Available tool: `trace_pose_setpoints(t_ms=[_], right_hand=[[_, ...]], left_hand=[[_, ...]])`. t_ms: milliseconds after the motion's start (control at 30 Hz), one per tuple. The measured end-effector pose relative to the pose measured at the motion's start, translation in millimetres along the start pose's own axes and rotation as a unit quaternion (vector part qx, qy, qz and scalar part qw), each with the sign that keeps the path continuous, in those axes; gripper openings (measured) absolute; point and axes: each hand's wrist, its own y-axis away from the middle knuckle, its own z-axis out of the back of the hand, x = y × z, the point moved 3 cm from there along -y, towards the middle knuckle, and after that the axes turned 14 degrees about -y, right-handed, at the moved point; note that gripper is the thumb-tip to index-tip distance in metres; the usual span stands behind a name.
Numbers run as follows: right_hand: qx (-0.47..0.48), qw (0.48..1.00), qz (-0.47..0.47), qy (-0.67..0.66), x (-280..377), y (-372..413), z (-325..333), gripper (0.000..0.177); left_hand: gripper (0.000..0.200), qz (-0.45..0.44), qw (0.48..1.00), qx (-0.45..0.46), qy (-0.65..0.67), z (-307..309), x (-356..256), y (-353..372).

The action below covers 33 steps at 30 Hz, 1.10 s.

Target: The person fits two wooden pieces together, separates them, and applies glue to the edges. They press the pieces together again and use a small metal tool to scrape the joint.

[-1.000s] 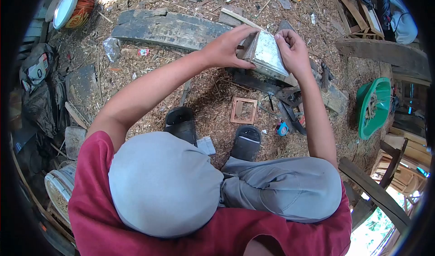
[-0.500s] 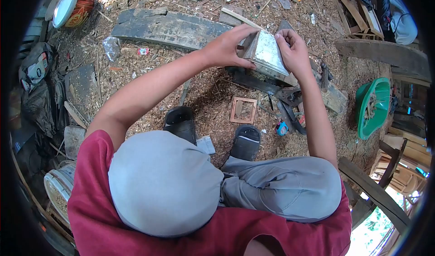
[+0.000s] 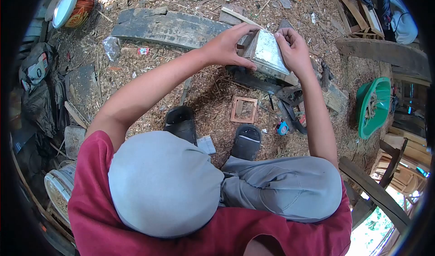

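Note:
A small box-like wooden piece with a pale, shiny top is held between my two hands, above a wooden beam. My left hand grips its left side, thumb at the lower edge and fingers at the upper edge. On the right side, my right hand has its thumb against the top edge, fingers curled. Below lies a square wooden frame on the ground, left of a blue tape measure.
A thick weathered plank lies across the ground ahead. To the right stands a green basin with wood scraps. A lidded bucket is at the upper left. Dark metal tools lie under the box. Wood shavings cover the ground.

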Motion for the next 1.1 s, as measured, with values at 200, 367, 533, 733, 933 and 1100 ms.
trace_pose_setpoints(t_ms=[200,367,533,733,933,1100], right_hand=[[-0.005,1.000,-0.004,-0.007,1,2,0,0.022],[-0.003,1.000,-0.009,0.003,2,1,1,0.022],[-0.002,1.000,-0.006,0.001,2,1,0,0.023],[-0.010,1.000,0.000,0.012,-1,-1,2,0.024],[-0.015,1.000,0.006,0.003,-1,0,2,0.024],[-0.070,0.996,0.025,-0.053,20,7,10,0.021]], left_hand=[[0.107,-0.015,1.000,-0.009,-0.008,0,-2,-1],[0.106,-0.005,1.000,-0.005,-0.012,0,-1,0],[0.105,-0.006,1.000,-0.008,-0.005,0,-1,0],[0.104,0.012,1.000,0.013,0.011,0,-1,-1],[0.103,0.032,0.999,0.024,0.028,0,-1,1],[0.103,0.034,0.998,0.023,0.045,-3,7,2]])
